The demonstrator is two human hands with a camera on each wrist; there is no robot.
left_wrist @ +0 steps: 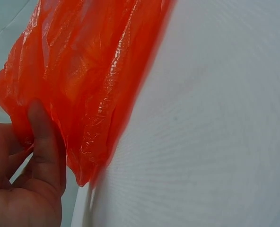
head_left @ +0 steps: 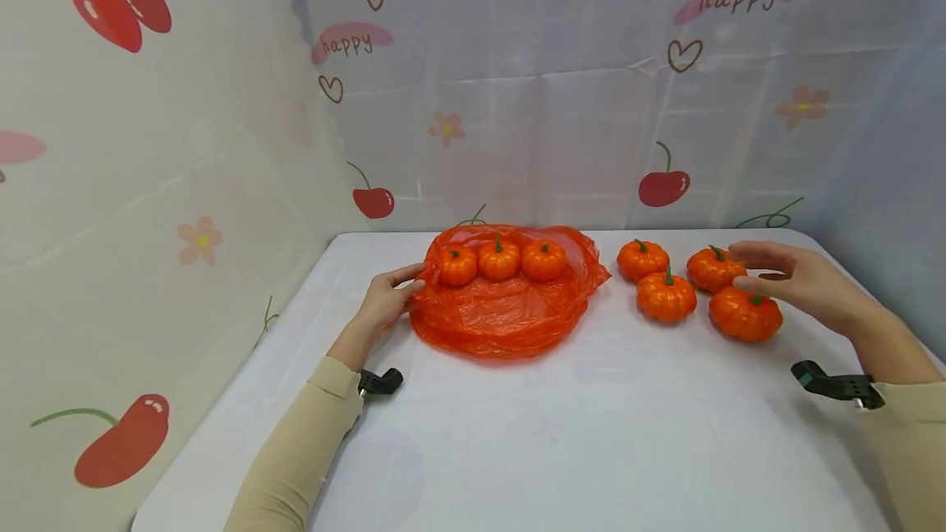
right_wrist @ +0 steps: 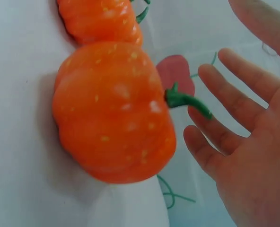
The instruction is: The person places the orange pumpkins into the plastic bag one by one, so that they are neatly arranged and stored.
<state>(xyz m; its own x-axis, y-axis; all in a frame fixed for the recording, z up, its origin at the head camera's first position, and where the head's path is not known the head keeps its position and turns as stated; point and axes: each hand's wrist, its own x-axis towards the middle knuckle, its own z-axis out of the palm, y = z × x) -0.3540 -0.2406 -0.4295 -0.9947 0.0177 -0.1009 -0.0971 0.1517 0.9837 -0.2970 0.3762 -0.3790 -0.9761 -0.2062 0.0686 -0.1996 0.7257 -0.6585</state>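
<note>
My left hand (head_left: pixel 383 300) pinches the left edge of a thin orange-red plastic bag (head_left: pixel 495 318), which lies spread on the table. The left wrist view shows the thumb against the crinkled bag (left_wrist: pixel 100 85). Three small orange pumpkins with green stems sit in a row at the bag's far side, the middle pumpkin (head_left: pixel 498 259) among them. Over on the right, my right hand (head_left: pixel 820 282) hovers with fingers spread above a larger pumpkin (head_left: pixel 745 315) and beside another pumpkin (head_left: pixel 713 271). In the right wrist view that hand (right_wrist: pixel 253 142) holds nothing, just past a pumpkin's stem.
Two more pumpkins, a rear pumpkin (head_left: pixel 643 259) and a front pumpkin (head_left: pixel 666 297), stand between the bag and my right hand. Everything rests on a white table (head_left: pixel 547 433). Behind and at the sides hangs a printed curtain (head_left: pixel 532 121) with cherries and hearts.
</note>
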